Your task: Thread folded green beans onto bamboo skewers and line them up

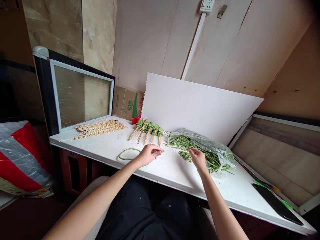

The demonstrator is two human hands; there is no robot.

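Observation:
A long green bean (128, 149) runs through my left hand (149, 154); one end pokes out past the fingertips and the rest curls in a loop on the white table. The thumb and fingers of my right hand (198, 159) are drawn together; whether anything small is between them cannot be made out. Beside that hand lies a small heap of bean trimmings (184, 155). Just behind it, a clear plastic bag (212, 143) spills many long beans (182, 142). Farther back sit several bean skewers (150, 128), green parts stacked, sticks pointing toward me.
Bare bamboo skewers (100, 128) lie at the table's left, near a framed glass panel (83, 96). A white board (195, 103) leans against the wall beside a cardboard box (127, 101). A black flat object (277, 203) rests at the right edge of the table (172, 176).

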